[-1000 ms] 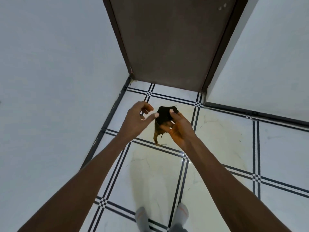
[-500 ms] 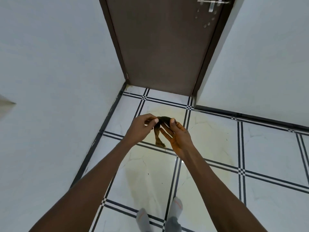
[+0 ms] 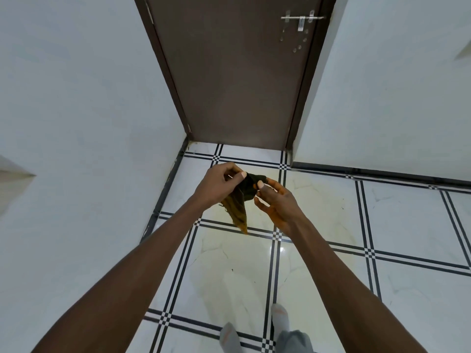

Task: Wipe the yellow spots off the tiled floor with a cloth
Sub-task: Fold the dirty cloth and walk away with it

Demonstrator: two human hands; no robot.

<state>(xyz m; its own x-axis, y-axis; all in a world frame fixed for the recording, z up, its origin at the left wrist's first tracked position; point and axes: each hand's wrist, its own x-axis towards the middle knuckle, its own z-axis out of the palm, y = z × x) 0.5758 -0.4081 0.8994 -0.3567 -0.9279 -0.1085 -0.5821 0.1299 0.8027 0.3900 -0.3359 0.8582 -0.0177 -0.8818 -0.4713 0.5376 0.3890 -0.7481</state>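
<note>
A dark cloth with a yellow-stained tail hangs in the air between my two hands, well above the floor. My left hand pinches its top left corner with thumb and fingers. My right hand pinches the top right corner, its other fingers spread. The white tiled floor below shows a broad pale yellow smear across the tiles under and in front of the hands. The stained tail of the cloth points down toward a tile joint.
A brown closed door with a metal latch stands straight ahead. White walls close in left and right, with a dark skirting. My feet in grey socks stand at the bottom edge.
My left hand has taken hold of the cloth, which has been pulled out from a bunch so its stained tail hangs longer. The view has tilted up, showing more door.
</note>
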